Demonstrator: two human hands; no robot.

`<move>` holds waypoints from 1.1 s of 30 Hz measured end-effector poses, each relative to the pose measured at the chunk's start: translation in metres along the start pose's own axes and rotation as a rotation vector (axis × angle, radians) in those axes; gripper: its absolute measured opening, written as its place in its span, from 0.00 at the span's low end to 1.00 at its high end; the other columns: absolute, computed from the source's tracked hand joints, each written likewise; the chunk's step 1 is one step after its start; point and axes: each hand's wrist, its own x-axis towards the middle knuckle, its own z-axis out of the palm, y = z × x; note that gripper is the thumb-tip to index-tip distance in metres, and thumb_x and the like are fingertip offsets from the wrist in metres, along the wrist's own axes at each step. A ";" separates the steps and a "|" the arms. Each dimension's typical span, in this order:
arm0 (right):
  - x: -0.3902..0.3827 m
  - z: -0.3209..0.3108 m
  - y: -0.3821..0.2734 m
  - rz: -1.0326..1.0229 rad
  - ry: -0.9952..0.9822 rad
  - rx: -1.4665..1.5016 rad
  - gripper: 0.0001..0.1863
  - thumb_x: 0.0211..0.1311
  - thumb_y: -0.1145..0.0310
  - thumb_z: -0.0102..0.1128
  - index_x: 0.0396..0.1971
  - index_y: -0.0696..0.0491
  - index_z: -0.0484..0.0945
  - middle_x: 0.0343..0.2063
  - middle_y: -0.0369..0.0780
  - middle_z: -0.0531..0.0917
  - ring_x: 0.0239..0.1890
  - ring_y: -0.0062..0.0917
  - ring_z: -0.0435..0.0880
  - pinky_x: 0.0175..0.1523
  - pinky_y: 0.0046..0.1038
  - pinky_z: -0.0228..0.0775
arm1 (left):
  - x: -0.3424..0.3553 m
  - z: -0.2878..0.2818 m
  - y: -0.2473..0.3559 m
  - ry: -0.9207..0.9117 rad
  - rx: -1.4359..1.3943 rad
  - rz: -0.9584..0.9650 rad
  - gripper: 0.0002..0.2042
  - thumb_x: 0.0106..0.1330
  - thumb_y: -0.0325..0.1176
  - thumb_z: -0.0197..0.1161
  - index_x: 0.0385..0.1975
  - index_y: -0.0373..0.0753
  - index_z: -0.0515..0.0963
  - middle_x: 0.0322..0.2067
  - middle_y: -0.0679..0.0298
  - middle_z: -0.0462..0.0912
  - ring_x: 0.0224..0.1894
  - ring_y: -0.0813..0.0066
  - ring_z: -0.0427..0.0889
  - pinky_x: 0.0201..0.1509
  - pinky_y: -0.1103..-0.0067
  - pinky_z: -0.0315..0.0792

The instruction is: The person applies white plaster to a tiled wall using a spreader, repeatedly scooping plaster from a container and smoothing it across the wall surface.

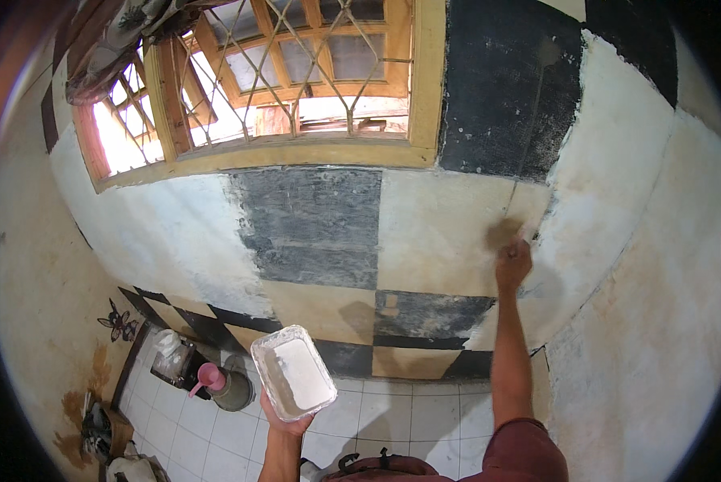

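Observation:
My left hand (286, 419) grips a rectangular tub (325, 371) from below, its rim crusted with white. White paint (298, 371) lies inside the tub. Up on the wall at the right, my right hand (514, 263) is closed on what looks like a paintbrush (523, 235), small and blurred at the wall's surface. Around it is a cream square (441, 217) of the chequered wall, beside a ragged-edged patch of white paint (610, 145). A dark shadow falls just left of the fingers.
A yellow-framed window (426, 88) with a metal grille is above, a patterned curtain (119, 56) at its left. On the tiled floor (208, 426) at lower left stand a pink dipper (209, 375), a round grey container (236, 394) and a dark box (173, 365). Side walls close in left and right.

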 end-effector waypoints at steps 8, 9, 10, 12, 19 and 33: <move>-0.136 0.211 -0.149 -0.217 -0.385 -0.099 0.15 0.57 0.70 0.61 0.45 0.49 0.80 0.43 0.45 0.82 0.48 0.40 0.81 0.48 0.40 0.76 | -0.002 -0.007 0.019 0.095 0.028 0.088 0.29 0.70 0.56 0.42 0.65 0.46 0.66 0.58 0.56 0.76 0.57 0.49 0.78 0.55 0.47 0.74; -0.145 0.205 -0.170 -0.119 -0.394 -0.049 0.18 0.55 0.71 0.62 0.49 0.47 0.80 0.42 0.45 0.81 0.48 0.40 0.81 0.47 0.40 0.76 | -0.004 -0.002 0.021 0.111 0.024 0.095 0.29 0.70 0.55 0.43 0.65 0.46 0.67 0.58 0.56 0.76 0.56 0.49 0.79 0.55 0.48 0.74; -0.150 0.197 -0.175 -0.051 -0.368 -0.007 0.20 0.56 0.70 0.62 0.52 0.47 0.79 0.42 0.46 0.81 0.46 0.41 0.81 0.46 0.41 0.77 | -0.005 0.001 0.021 0.126 0.021 0.098 0.29 0.70 0.55 0.43 0.65 0.46 0.67 0.57 0.56 0.76 0.56 0.49 0.79 0.54 0.48 0.74; -0.158 0.169 -0.172 0.031 -0.310 -0.012 0.23 0.57 0.69 0.64 0.55 0.49 0.77 0.40 0.47 0.82 0.42 0.42 0.83 0.44 0.41 0.76 | -0.006 -0.006 0.025 0.110 0.056 0.099 0.29 0.70 0.55 0.43 0.65 0.45 0.67 0.57 0.55 0.76 0.56 0.48 0.79 0.54 0.48 0.74; -0.099 0.068 0.016 0.149 0.079 -0.271 0.11 0.61 0.69 0.60 0.41 0.57 0.80 0.34 0.48 0.81 0.37 0.43 0.81 0.47 0.43 0.72 | -0.008 -0.005 0.018 0.102 0.009 0.069 0.29 0.71 0.55 0.42 0.65 0.45 0.66 0.57 0.53 0.76 0.56 0.47 0.77 0.57 0.47 0.72; -0.150 0.103 -0.062 -0.403 -0.470 -0.350 0.08 0.55 0.67 0.61 0.35 0.48 0.79 0.41 0.39 0.77 0.46 0.36 0.79 0.48 0.37 0.75 | -0.006 0.002 0.007 0.076 0.006 0.105 0.30 0.70 0.57 0.43 0.66 0.44 0.66 0.58 0.50 0.75 0.56 0.42 0.77 0.55 0.42 0.71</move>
